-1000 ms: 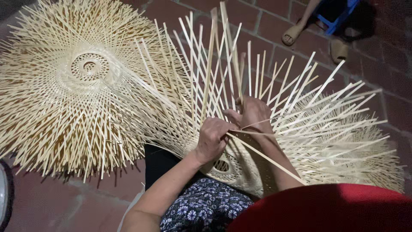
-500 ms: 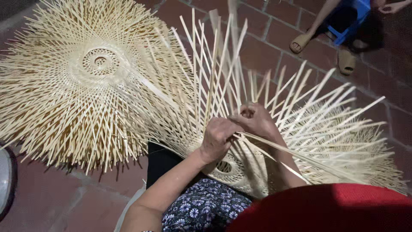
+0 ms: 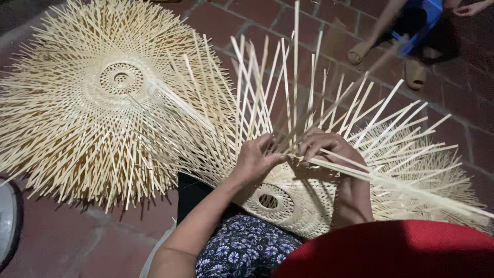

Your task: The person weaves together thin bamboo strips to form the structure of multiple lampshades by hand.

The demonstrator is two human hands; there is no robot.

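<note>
Your single head camera looks steeply down, close above the half-woven pale bamboo-strip frame (image 3: pixel 288 201) on your lap, red brick floor (image 3: pixel 67 242) beyond it.

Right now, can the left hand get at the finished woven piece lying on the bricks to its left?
Probably yes: the left hand sits on the half-woven piece, and the finished woven piece overlaps its edge, nothing between. It is busy gripping strips, though.

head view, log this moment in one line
left hand: gripping upright bamboo strips | right hand: holding long strip | woven piece: on lap
</note>
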